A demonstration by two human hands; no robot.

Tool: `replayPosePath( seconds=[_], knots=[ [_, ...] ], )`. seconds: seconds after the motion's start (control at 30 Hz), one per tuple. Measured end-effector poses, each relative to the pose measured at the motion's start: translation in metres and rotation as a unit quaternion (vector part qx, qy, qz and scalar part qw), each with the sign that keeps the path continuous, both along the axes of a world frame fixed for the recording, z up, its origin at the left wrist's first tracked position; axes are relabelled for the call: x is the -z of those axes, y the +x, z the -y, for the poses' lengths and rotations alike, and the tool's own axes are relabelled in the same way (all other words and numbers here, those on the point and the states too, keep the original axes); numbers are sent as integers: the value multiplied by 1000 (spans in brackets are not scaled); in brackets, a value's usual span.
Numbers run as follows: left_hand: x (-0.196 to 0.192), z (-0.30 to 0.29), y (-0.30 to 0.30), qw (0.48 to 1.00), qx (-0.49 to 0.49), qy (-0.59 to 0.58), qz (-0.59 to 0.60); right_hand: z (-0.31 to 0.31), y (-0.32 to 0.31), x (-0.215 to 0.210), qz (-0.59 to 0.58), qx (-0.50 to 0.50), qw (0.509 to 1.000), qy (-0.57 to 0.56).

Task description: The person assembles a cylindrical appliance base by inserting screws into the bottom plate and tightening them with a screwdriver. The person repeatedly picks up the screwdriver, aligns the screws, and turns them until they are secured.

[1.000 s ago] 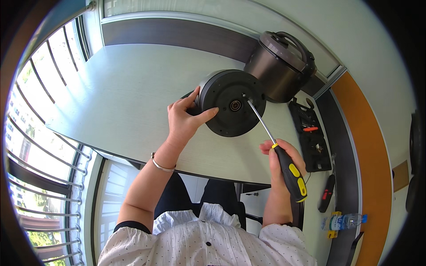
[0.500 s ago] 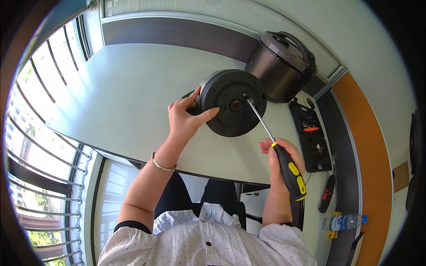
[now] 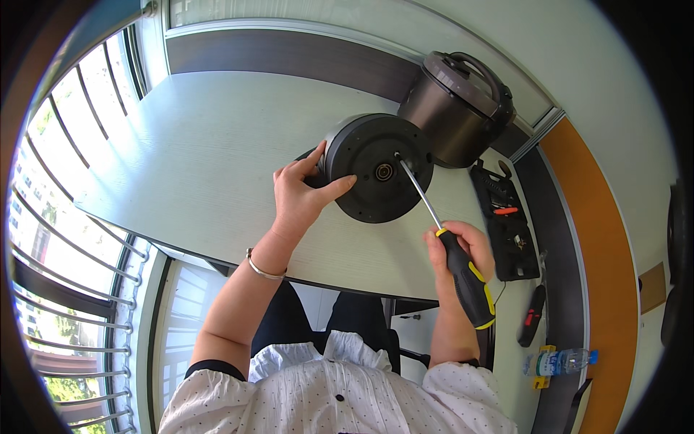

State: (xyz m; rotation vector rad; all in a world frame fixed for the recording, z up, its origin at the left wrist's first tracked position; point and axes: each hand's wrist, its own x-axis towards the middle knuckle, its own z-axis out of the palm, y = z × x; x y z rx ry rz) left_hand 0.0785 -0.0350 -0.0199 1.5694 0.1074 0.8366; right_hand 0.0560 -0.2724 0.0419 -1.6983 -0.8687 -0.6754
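An electric kettle (image 3: pixel 361 195) lies tipped on its side on the table, its round black underside with a central ring connector facing me. My left hand (image 3: pixel 303 184) grips the kettle's left edge, thumb on the base and fingers round the side. In my right hand (image 3: pixel 466 253) is a long screwdriver (image 3: pixel 466 282) with a black and yellow handle. Its shank slants up to the left, and the tip meets the base at a small hole just above and right of the connector. Whether a screw sits in that hole cannot be seen.
Behind the kettle stands a brown pressure cooker (image 3: pixel 455 108). Along the right side lie an open black tool case (image 3: pixel 515 249) with an orange-handled tool, a black and red tool (image 3: pixel 533 316), and a plastic bottle (image 3: pixel 567 362) by a yellow item. The pale table (image 3: pixel 195 159) stretches left toward a barred window.
The screwdriver handle has turned in my right hand, its yellow patches now facing more to the right. That hand's fingers have curled closer round it; my left hand stays in place.
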Motion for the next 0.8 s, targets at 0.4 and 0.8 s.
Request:
replayPosePath(
  seconds=[0.4,0.8],
  knots=[
    [-1,0,-1,1000,-2,11,0,4,5,-19,-48,-73,995,-45],
    [5,-2,1,998,-21,60,4,4,-1,-26,-23,-6,997,-77]
  ],
)
